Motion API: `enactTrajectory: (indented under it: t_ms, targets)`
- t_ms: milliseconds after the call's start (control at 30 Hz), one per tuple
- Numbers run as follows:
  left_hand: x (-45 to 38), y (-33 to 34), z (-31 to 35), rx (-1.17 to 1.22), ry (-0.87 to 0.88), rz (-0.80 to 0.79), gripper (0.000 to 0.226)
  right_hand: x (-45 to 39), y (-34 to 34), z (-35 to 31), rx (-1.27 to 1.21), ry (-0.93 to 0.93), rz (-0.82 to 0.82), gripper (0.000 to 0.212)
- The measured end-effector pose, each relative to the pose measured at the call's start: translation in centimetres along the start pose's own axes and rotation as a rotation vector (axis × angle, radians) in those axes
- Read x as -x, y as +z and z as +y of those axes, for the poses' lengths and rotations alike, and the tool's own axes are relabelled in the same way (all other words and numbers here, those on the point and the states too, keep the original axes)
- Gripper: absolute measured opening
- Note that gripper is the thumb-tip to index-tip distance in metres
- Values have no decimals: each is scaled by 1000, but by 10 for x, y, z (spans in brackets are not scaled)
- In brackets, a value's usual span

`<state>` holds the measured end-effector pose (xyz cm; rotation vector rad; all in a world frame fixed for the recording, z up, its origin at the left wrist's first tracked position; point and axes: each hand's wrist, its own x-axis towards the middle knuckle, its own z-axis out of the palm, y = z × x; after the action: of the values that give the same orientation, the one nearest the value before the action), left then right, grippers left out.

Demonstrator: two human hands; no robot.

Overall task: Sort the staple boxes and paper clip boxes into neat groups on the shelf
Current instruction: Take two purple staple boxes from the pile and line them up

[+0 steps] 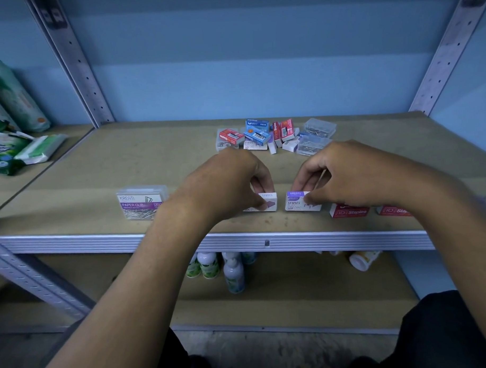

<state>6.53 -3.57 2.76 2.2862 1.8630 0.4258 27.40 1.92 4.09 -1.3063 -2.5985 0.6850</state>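
Near the shelf's front edge my left hand [230, 181] pinches a white and purple staples box [268, 201] resting on the board. My right hand [340, 172] pinches a second white and purple staples box [297, 201] just to its right. A clear paper clip box [140, 203] stands alone to the left. Two red staples boxes [349, 211] lie flat to the right, partly under my right forearm. Further back sits a loose pile of red, blue and white staples boxes [258, 135] with clear paper clip boxes [316, 138].
The brown shelf board [125, 160] has a ribbed metal front rail [100, 242] and slotted uprights at the back corners. Wet wipe packs [20, 147] lie on the neighbouring shelf at left. Bottles [234, 272] stand on the lower shelf.
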Motion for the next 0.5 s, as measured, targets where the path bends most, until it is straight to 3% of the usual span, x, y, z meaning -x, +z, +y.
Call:
enactTrajectory:
  t_ms: [300,500]
  targets:
    - [-2,3,-3,13,-13,-16,19,-3,3,3,18,12,-25,14]
    - [1,-3,-7,96,-18,67,22,-3,-2,9,3,-19,66,9]
